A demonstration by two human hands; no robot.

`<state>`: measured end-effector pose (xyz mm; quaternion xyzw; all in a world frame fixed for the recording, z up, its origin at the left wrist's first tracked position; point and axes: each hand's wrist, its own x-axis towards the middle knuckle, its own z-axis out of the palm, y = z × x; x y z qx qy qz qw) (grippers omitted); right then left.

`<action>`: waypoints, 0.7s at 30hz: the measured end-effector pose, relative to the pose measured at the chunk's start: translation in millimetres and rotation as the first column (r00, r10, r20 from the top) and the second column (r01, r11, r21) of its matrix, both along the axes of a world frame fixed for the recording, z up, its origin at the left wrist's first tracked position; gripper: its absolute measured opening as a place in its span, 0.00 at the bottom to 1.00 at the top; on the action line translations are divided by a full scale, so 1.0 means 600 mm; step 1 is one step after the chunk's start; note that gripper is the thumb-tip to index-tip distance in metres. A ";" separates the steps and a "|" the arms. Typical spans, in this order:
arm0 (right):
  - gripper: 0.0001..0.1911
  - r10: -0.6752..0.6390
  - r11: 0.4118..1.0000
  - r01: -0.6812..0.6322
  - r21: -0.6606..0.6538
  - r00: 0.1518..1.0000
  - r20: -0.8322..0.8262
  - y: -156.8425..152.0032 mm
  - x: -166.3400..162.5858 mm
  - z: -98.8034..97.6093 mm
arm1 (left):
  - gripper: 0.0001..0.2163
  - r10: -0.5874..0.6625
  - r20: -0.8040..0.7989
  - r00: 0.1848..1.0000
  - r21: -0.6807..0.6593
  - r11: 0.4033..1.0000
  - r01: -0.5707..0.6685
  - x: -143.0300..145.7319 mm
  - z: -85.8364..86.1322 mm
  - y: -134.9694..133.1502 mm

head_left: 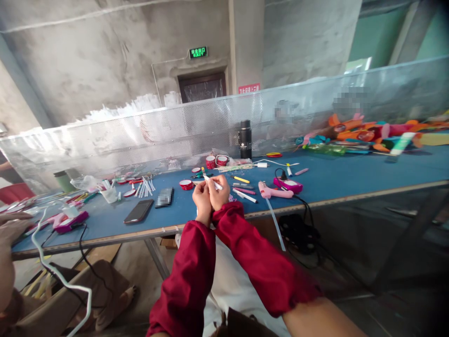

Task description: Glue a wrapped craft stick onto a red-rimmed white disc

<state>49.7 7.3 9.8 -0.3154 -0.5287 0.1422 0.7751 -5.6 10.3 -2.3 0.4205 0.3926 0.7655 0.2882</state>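
Observation:
Both my hands meet just in front of the blue table's near edge (pixel 168 230), sleeves dark red. My left hand (pixel 202 197) and my right hand (pixel 218 192) are closed together on a thin white pen-like stick (pixel 209 180) that slants up to the left with a yellowish tip. Right behind them lie a red tape roll (pixel 186 184) and several markers (pixel 244 193). A pink glue gun (pixel 274 191) lies to the right of my hands, its clear glue stick hanging over the edge.
A black phone (pixel 139 211) lies left of my hands. A black flask (pixel 244 139) stands by the perforated metal screen (pixel 147 135). Another pink glue gun (pixel 70 223) and a white cable sit far left by another person's hand (pixel 10 229). Orange and blue toys (pixel 365 133) pile at the right.

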 end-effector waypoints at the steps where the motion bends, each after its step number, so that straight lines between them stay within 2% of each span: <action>1: 0.10 -0.004 1.000 0.004 0.000 1.000 -0.002 0.001 0.000 -0.001 | 0.05 0.000 0.001 1.000 0.000 1.000 0.000 0.000 0.000 0.000; 16: 0.10 -0.048 0.999 0.049 0.015 0.998 -0.034 0.005 0.001 -0.001 | 0.04 0.008 0.008 1.000 -0.007 1.000 -0.008 0.003 0.006 -0.005; 21: 0.11 -0.025 0.999 0.026 0.027 1.000 -0.008 0.003 0.001 -0.001 | 0.04 0.015 0.002 1.000 -0.012 1.000 -0.015 0.002 0.007 -0.007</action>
